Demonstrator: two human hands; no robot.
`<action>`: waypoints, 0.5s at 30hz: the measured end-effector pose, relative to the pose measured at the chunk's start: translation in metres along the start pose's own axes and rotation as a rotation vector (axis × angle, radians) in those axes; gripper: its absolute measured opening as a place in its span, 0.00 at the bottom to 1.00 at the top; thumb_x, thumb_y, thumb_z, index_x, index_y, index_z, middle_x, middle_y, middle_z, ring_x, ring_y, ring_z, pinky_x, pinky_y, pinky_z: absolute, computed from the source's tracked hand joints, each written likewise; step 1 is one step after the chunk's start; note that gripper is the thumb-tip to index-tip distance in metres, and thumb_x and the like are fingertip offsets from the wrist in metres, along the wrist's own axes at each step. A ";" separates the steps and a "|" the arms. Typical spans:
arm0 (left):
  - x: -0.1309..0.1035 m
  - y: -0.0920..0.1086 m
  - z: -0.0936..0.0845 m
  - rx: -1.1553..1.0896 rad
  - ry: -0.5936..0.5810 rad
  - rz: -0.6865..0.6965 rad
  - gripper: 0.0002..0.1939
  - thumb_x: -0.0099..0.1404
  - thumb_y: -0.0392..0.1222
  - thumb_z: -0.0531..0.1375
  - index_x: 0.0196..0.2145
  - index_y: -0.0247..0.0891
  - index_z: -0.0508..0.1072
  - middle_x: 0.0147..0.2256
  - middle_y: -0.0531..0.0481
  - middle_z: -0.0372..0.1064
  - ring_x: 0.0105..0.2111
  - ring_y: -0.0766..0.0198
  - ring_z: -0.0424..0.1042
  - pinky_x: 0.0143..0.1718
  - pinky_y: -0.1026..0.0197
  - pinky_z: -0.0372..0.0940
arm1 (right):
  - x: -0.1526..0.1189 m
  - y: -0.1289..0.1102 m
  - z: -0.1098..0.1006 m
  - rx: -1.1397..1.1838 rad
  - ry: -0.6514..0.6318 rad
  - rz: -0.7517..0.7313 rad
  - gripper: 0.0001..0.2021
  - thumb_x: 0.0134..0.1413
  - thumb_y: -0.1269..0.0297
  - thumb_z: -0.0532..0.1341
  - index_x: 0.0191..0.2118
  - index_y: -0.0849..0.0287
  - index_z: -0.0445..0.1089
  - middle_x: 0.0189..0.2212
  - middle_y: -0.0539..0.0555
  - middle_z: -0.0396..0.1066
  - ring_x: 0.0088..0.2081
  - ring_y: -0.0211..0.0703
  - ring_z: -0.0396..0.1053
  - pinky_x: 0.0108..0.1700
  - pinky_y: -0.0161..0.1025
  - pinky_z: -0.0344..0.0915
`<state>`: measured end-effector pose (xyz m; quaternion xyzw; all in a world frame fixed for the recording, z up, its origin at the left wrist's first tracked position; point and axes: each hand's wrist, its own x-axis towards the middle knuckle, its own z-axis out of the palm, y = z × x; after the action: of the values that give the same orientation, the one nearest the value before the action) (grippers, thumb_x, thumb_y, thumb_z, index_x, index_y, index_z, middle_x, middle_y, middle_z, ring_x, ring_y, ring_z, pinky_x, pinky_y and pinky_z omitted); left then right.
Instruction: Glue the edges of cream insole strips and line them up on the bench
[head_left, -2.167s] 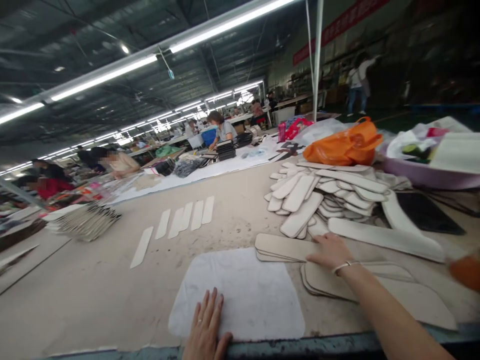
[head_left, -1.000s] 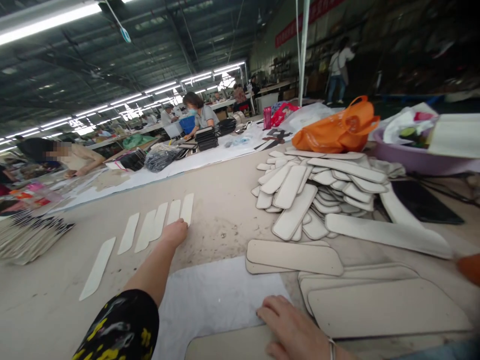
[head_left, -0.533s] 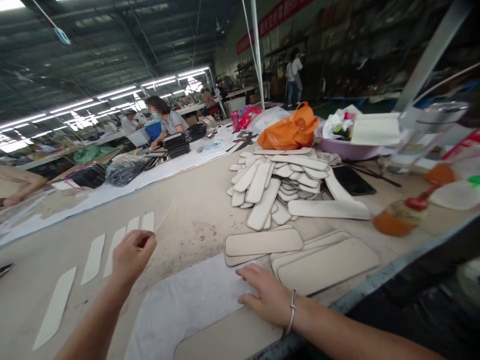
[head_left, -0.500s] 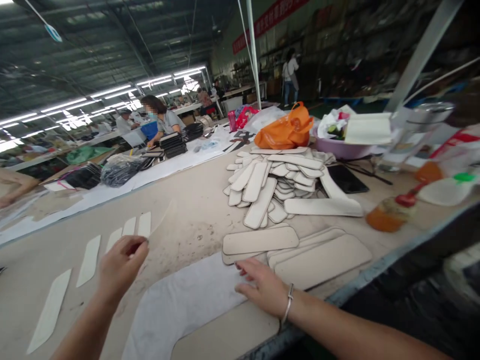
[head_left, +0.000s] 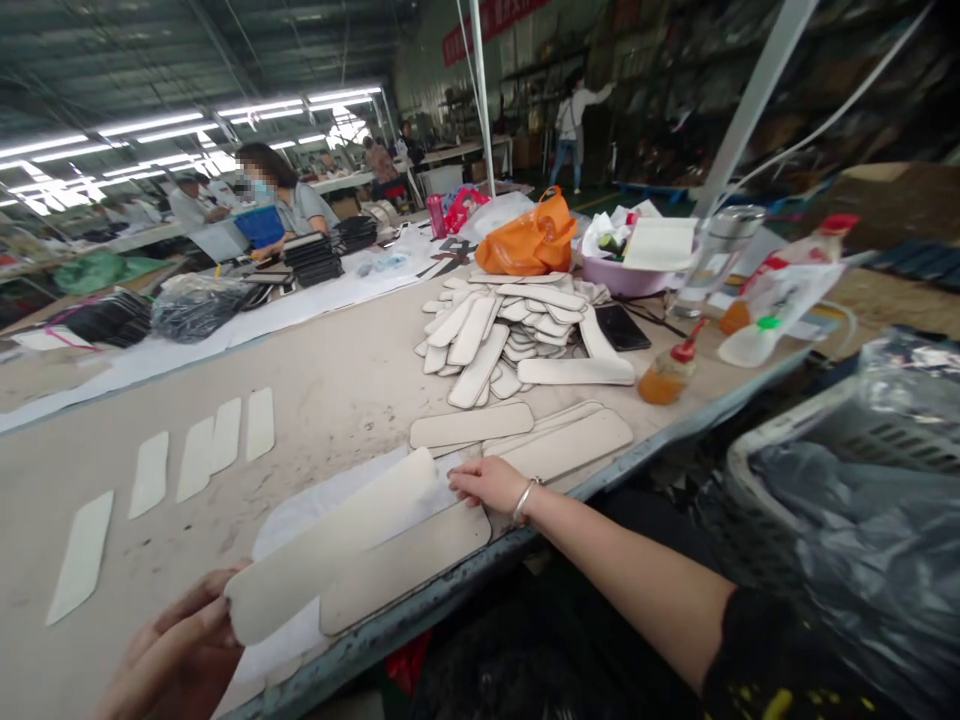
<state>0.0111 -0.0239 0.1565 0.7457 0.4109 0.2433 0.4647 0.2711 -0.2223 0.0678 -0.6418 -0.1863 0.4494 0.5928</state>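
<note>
My left hand (head_left: 187, 640) is closed on the near end of a long cream panel (head_left: 337, 535) with rounded corners. The panel slants up to the right above a white sheet (head_left: 300, 515) on the table. By its far end is my right hand (head_left: 491, 484), a bracelet on its wrist; its fingers are drawn together, and what they hold, if anything, cannot be made out. Below the held panel lies a larger beige panel (head_left: 405, 570) along the table edge. Beyond my right hand, more beige panels (head_left: 570, 445) overlap.
Several pale strips (head_left: 150, 473) lie spaced out at the left. A heap of cream panels (head_left: 480, 340) is at the back, near an orange bag (head_left: 529, 240). A bottle of amber liquid (head_left: 666, 378) stands at right, above a plastic crate (head_left: 772, 420). A co-worker (head_left: 300, 205) sits across.
My left hand has come down toward me, and the panel it holds now shows its broad face over the white sheet. The camera view has turned to the right.
</note>
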 end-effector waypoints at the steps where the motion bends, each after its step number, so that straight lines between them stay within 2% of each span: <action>1: -0.005 0.002 0.000 -0.185 -0.062 -0.136 0.14 0.47 0.54 0.60 0.30 0.44 0.74 0.27 0.53 0.73 0.32 0.54 0.72 0.25 0.56 0.68 | -0.002 0.000 -0.001 0.022 -0.002 0.013 0.08 0.48 0.61 0.63 0.32 0.61 0.73 0.27 0.51 0.72 0.29 0.36 0.68 0.28 0.29 0.67; 3: -0.013 0.007 -0.001 -0.406 -0.139 -0.312 0.18 0.37 0.46 0.67 0.30 0.44 0.74 0.27 0.54 0.73 0.29 0.56 0.72 0.24 0.60 0.68 | -0.005 0.000 -0.002 0.064 -0.005 0.030 0.09 0.50 0.61 0.62 0.33 0.62 0.72 0.29 0.53 0.73 0.29 0.35 0.68 0.29 0.28 0.67; 5: -0.020 0.013 -0.003 -0.483 -0.153 -0.380 0.21 0.33 0.42 0.69 0.30 0.42 0.74 0.27 0.54 0.73 0.27 0.58 0.71 0.23 0.63 0.68 | -0.006 0.001 -0.001 0.098 -0.003 0.048 0.08 0.51 0.62 0.61 0.33 0.63 0.71 0.31 0.53 0.72 0.29 0.34 0.69 0.28 0.27 0.66; 10: -0.029 0.027 -0.011 -0.513 -0.160 -0.450 0.22 0.29 0.42 0.69 0.28 0.40 0.75 0.27 0.51 0.72 0.25 0.58 0.69 0.23 0.61 0.68 | -0.011 0.009 0.014 0.136 -0.057 0.114 0.07 0.50 0.64 0.63 0.30 0.63 0.69 0.30 0.53 0.71 0.28 0.34 0.69 0.25 0.26 0.66; 15: -0.036 0.026 -0.018 -0.486 -0.141 -0.447 0.21 0.30 0.46 0.68 0.28 0.44 0.75 0.28 0.51 0.72 0.31 0.52 0.70 0.26 0.58 0.69 | -0.022 0.013 0.031 0.142 -0.107 0.156 0.09 0.50 0.61 0.63 0.31 0.64 0.69 0.30 0.53 0.70 0.27 0.33 0.69 0.27 0.28 0.67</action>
<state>-0.0119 -0.0517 0.1882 0.5195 0.4609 0.1743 0.6981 0.2314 -0.2238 0.0662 -0.5858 -0.1347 0.5398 0.5894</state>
